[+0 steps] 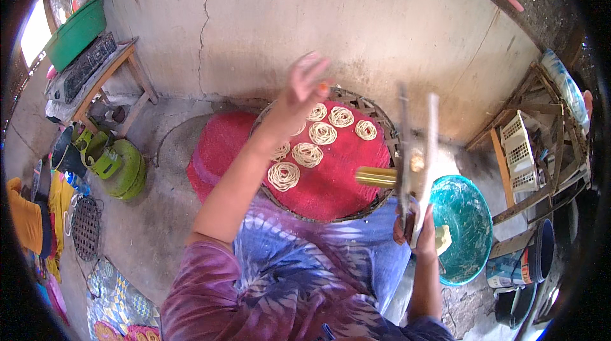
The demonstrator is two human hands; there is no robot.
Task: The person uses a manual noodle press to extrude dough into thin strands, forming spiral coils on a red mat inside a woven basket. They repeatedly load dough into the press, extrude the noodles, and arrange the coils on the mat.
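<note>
1. In the head view, your left hand (307, 83) is hovering over the far edge of the round tray (382, 121). Its fingers are spreading apart. They are looking blurry, and an orange spot is showing near the tips; you cannot tell what it is.

2. Your right hand (425, 236) is closing around the bottom of the wooden tool (428, 163). The tool is standing nearly upright. A yellow tube (374, 177) is poking left from it, over the tray. You are probably gripping low so that the tube is pointing at the cloth.

3. The pale coils (284, 176) are lying flat on the red cloth (337, 182) in the tray. Most are sitting a little apart, maybe so they are not sticking together.

4. The tray is resting at your lap (318, 239), likely so everything is staying easy to reach.

5. Your left forearm (254, 153) is hiding parts of some coils, and the tool is blocking what is behind it.

6. A teal basin (476, 239) is sitting just beside your right hand, with a pale lump (443, 238) showing in it.

7. Farther left, a green gas tank (127, 169) is standing on the floor. At the right, a white crate (519, 150) is leaning by a wooden rack (503, 166).
</note>
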